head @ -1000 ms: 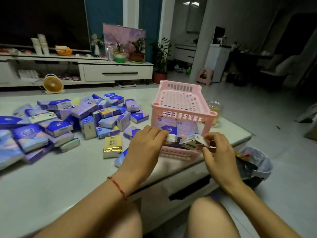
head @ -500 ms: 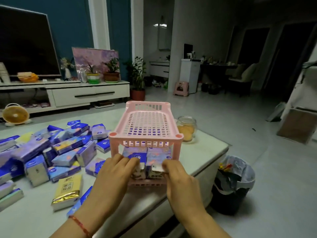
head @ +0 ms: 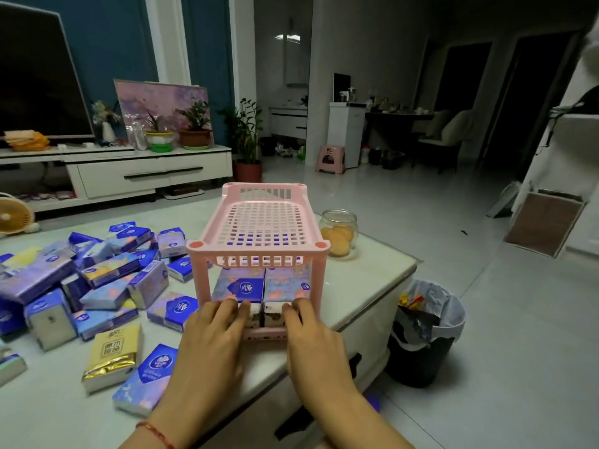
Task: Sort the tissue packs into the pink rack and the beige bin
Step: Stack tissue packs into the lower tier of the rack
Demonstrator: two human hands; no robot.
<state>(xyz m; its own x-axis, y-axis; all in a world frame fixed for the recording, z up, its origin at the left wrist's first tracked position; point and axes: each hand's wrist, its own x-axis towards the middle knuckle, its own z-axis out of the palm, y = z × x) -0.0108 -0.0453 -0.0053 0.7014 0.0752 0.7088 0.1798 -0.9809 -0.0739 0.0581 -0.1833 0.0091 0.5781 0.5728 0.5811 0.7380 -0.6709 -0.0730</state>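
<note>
Glass jar (head: 338, 233) with round yellow contents: right of centre, upright on the surface (head: 372, 273). Lined waste basket (head: 424, 332): lower right, on floor. Small fan (head: 13, 217): left edge. Pink stool (head: 330, 158): upper centre.

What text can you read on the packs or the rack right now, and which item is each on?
"Vinda": logo on the blue tissue pack at the table's near edge.
On the gold tissue pack: large Chinese characters, too blurred to read.
On the logo pack in the pink rack and on the loose pile: similar blue logos, too small to read.
No other lettering can be read.
</note>
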